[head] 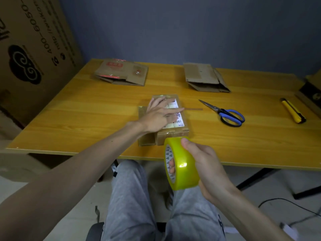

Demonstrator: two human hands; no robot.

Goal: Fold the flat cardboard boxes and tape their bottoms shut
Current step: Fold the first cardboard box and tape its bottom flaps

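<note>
A small folded cardboard box (173,134) with a white shipping label stands near the front edge of the wooden table (86,115). My left hand (160,113) lies flat on top of it, fingers spread, pressing it down. My right hand (206,164) grips a roll of yellowish clear tape (182,164) just in front of the box, below the table edge; the roll's top touches the box's near face. Two flat cardboard boxes lie at the back: one with red print (121,72) on the left, a plain one (205,78) on the right.
Blue-handled scissors (225,113) lie to the right of the box, and a yellow utility knife (293,113) lies further right. A large printed carton (34,49) leans at the left. My grey-trousered legs (135,202) are under the table edge.
</note>
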